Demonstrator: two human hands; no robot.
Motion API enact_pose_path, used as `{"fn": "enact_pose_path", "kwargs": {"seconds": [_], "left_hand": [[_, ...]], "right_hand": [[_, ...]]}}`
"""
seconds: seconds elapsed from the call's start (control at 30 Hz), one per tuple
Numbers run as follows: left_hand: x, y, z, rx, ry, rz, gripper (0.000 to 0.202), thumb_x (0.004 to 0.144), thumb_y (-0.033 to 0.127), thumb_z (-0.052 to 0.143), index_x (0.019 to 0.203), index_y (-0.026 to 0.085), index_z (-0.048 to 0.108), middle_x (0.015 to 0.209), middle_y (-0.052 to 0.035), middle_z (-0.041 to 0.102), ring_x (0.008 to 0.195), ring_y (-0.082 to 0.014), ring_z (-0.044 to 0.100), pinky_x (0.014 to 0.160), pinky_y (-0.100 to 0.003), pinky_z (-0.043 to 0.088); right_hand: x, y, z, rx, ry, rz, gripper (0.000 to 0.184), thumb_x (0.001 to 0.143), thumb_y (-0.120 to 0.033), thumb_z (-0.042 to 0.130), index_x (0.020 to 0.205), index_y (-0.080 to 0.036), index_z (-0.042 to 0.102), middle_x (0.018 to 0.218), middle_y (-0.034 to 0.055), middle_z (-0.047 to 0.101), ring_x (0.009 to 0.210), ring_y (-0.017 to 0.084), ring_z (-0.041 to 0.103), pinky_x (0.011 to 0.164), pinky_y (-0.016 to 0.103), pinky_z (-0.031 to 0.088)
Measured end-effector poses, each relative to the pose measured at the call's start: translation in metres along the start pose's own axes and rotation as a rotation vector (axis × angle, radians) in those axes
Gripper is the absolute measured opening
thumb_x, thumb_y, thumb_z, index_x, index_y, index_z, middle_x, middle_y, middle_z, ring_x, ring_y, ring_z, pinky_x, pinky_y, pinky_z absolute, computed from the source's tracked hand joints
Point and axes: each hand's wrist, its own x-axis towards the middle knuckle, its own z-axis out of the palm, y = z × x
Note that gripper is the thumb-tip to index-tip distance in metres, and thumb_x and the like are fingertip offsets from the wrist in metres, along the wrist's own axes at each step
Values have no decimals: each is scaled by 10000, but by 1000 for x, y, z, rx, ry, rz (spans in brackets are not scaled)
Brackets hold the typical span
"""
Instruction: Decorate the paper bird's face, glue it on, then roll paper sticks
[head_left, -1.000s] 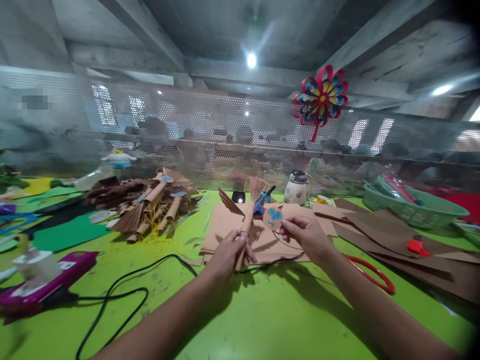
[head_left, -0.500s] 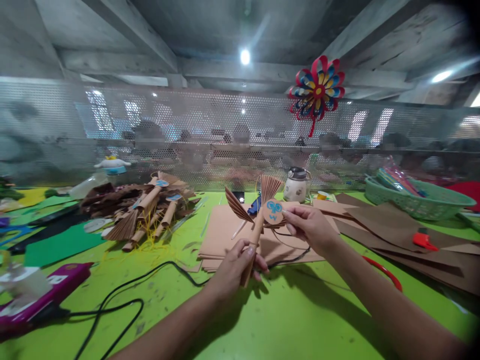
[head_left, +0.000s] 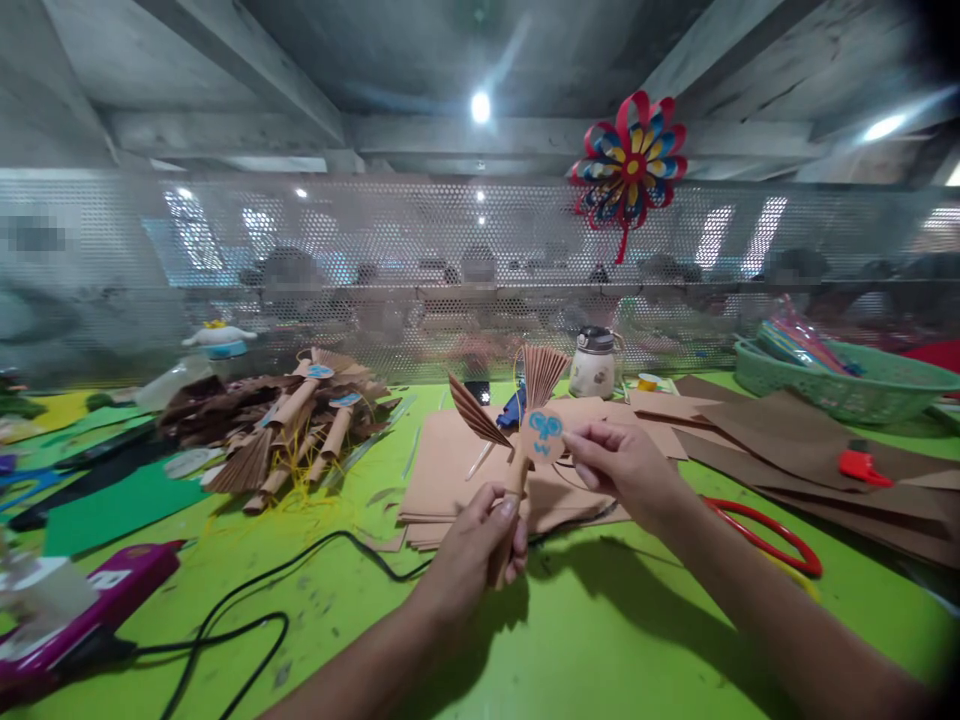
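A brown paper tube (head_left: 517,478) with pleated fans (head_left: 544,378) tilts above the green counter (head_left: 592,650); the left hand (head_left: 484,530) has its fingers round it. The right hand (head_left: 628,466) pinches a blue-marked paper disc (head_left: 542,442) between its fingers. Paper sheets (head_left: 436,472) lie behind.

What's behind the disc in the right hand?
Around the disc show a pleated fan above, the roll in the left hand at lower left, and a paper stack beyond. Whatever sits directly behind the disc is covered; I can't tell what.

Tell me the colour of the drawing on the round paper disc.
The drawing is blue, best seen in the head view.
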Motion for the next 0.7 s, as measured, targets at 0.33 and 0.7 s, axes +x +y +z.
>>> {"fn": "enact_pose_path", "kwargs": {"seconds": [0.33,0.7], "left_hand": [[-2,0,2,-86,-31,-12,223,832,400,469,848,183,421,605,34,460,498,-59,441,452,-154,310],[-3,0,1,-84,-49,-16,220,833,395,469,894,186,435,610,34,453,507,-59,437,454,-157,305]], "right_hand": [[-4,4,10,-163,-7,10,296,754,-425,559,676,-139,559,451,-42,453,382,35,281,376,189,164],[-6,4,15,-177,36,7,271,753,-402,563,690,-139,571,439,-45,447,389,47,303,388,192,192]]}}
